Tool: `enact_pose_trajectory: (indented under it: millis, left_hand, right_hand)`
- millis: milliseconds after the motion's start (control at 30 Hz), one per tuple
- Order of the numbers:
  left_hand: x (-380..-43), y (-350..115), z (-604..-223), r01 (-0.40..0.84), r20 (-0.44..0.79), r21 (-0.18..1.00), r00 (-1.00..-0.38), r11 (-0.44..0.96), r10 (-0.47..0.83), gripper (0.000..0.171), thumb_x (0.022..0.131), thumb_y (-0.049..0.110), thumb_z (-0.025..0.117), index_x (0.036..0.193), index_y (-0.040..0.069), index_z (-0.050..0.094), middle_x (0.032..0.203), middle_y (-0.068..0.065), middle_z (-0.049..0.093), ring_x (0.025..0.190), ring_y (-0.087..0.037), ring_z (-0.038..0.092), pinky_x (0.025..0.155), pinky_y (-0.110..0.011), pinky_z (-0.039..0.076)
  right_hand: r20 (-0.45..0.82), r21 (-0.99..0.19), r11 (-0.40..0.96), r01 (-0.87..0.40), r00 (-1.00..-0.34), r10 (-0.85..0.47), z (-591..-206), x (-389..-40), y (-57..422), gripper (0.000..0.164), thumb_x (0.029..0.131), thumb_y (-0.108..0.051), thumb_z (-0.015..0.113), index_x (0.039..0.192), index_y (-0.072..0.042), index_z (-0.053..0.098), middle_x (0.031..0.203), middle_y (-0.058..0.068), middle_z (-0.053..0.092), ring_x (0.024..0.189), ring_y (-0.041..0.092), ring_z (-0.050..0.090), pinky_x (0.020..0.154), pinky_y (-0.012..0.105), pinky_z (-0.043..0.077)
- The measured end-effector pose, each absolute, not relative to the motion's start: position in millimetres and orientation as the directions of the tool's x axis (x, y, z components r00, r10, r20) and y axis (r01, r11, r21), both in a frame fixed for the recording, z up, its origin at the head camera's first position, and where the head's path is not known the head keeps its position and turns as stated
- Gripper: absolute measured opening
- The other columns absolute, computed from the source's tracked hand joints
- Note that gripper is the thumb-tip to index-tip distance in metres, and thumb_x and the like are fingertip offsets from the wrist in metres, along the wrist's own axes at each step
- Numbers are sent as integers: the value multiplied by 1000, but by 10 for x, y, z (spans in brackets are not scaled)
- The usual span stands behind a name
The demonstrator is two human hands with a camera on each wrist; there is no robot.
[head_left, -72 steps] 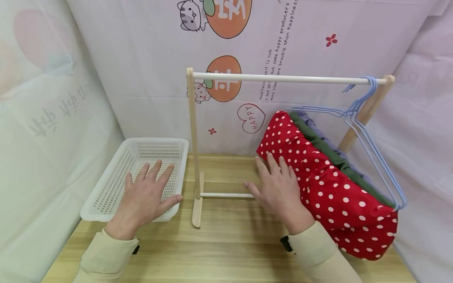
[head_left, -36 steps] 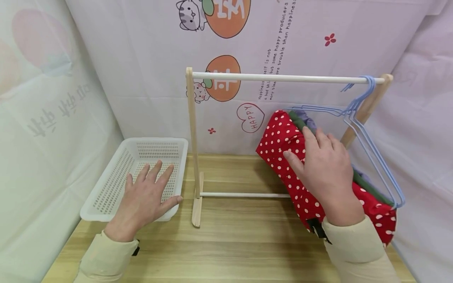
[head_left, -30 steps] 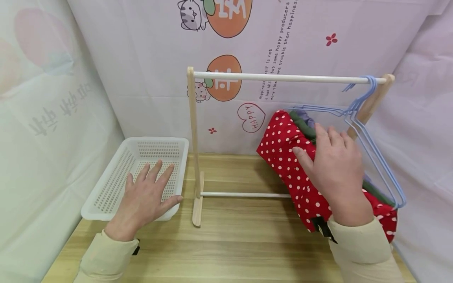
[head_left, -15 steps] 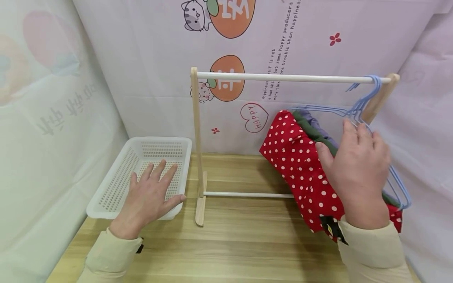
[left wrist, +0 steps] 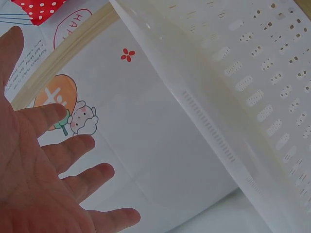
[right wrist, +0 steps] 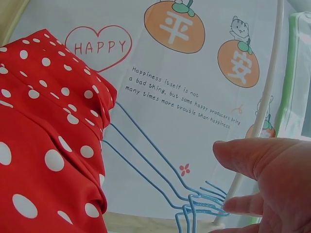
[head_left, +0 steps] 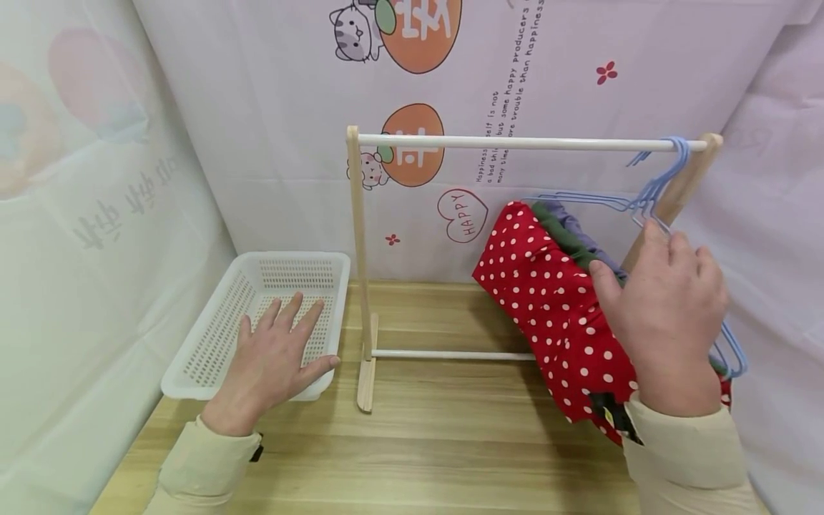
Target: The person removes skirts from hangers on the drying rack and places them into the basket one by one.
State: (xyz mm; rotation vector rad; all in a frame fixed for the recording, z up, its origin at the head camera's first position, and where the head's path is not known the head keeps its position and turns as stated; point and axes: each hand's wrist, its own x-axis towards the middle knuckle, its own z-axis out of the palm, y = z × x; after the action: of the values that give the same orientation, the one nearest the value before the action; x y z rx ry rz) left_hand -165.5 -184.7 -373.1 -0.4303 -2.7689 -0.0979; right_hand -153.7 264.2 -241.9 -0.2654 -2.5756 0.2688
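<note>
My left hand [head_left: 273, 357] is held over the white perforated basket [head_left: 177, 386], fingers spread and holding nothing. On the right, my right hand [head_left: 669, 315] is in front of the hung clothes, its fingers near the slopes of the blue wire hangers [head_left: 658, 187]. In the right wrist view its thumb [right wrist: 238, 156] stands apart from the fingers, which lie beside the hanger necks [right wrist: 201, 206]. A red garment with white dots [head_left: 547, 307] hangs foremost, with a green garment [head_left: 560, 232] and a purple one [head_left: 575, 227] behind. My right hand and sleeve hide their right part.
The hangers hook over the right end of a white rail [head_left: 483, 142]. A wooden post [head_left: 357, 236] carries its left end, and a lower white bar [head_left: 450, 355] runs near the wood-grain tabletop [head_left: 418, 443]. Printed cloth [head_left: 277, 129] encloses the back and sides.
My right hand has moved rightward, from low in front of the red garment across the clothes to the hangers. My left hand stays over the basket. The clothes hang much as before.
</note>
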Motion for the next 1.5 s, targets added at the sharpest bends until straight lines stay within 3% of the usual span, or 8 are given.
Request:
enact_pose_trajectory:
  millis: [133, 300, 600, 700, 767, 867, 1200, 1500]
  left_hand:
    - [-1648, -1841, -3724, 307, 328, 12, -901, 952, 286, 90, 82, 82, 37, 149, 22, 37, 153, -16, 33, 135, -46, 33, 94, -76, 25]
    - [-1639, -1839, -3718, 304, 317, 9, -904, 952, 286, 90, 82, 82, 37, 149, 22, 37, 153, -16, 32, 135, -46, 33, 95, -77, 24]
    - [-1623, -1851, -3730, 302, 320, 9, -904, 953, 284, 91, 82, 82, 37, 150, 23, 36, 153, -15, 32, 135, -46, 33, 95, -77, 24]
    - [-1619, -1848, -3734, 300, 317, 13, -906, 954, 280, 91, 81, 82, 36, 150, 23, 36, 153, -15, 33, 135, -45, 33, 95, -77, 24]
    - [-1621, -1844, -3737, 301, 323, 12, -904, 953, 282, 90, 81, 82, 37, 150, 23, 36, 153, -15, 33, 135, -45, 33, 95, -77, 25]
    - [-1622, -1842, -3741, 298, 323, 5, -904, 955, 280, 90, 81, 82, 37, 150, 24, 36, 153, -15, 33, 135, -45, 33, 95, -76, 25]
    - [-1609, -1863, -3750, 293, 327, 7, -904, 956, 275, 88, 82, 80, 43, 150, 24, 36, 154, -14, 33, 136, -44, 32, 95, -77, 25]
    - [-1595, -1880, -3763, 293, 315, 19, -909, 956, 272, 90, 82, 81, 39, 150, 23, 36, 154, -14, 32, 137, -45, 31, 96, -77, 23]
  right_hand:
    - [427, -263, 949, 174, -861, 276, -2410, -1529, 2666, 91, 89, -53, 57, 154, -7, 14, 147, 34, 26, 132, 58, 21, 96, 73, 24]
    - [377, -263, 942, 210, -876, 301, -2393, -1514, 2690, 93, 88, -59, 53, 154, -9, 12, 146, 35, 27, 121, 60, 30, 87, 72, 30]
    - [365, -263, 939, 221, -878, 309, -2392, -1489, 2686, 92, 88, -62, 51, 152, -4, 19, 130, 35, 41, 107, 59, 38, 80, 69, 34]
    - [385, -261, 940, 219, -870, 309, -2395, -1484, 2698, 85, 88, -60, 52, 141, 4, 35, 116, 34, 49, 98, 56, 41, 70, 64, 37]
    - [394, -260, 940, 223, -864, 314, -2395, -1474, 2711, 78, 88, -59, 52, 126, 9, 43, 104, 32, 51, 92, 54, 43, 63, 59, 37]
    - [408, -268, 935, 231, -852, 327, -2405, -1462, 2720, 68, 89, -55, 54, 108, 9, 46, 94, 31, 50, 87, 52, 44, 58, 55, 37]
    - [358, -300, 920, 254, -863, 355, -2407, -1432, 2727, 64, 91, -48, 55, 116, 9, 42, 98, 32, 45, 91, 51, 41, 54, 53, 38]
    - [377, -285, 927, 245, -860, 344, -2427, -1404, 2727, 39, 93, -30, 55, 104, 6, 45, 87, 29, 47, 77, 48, 47, 43, 48, 38]
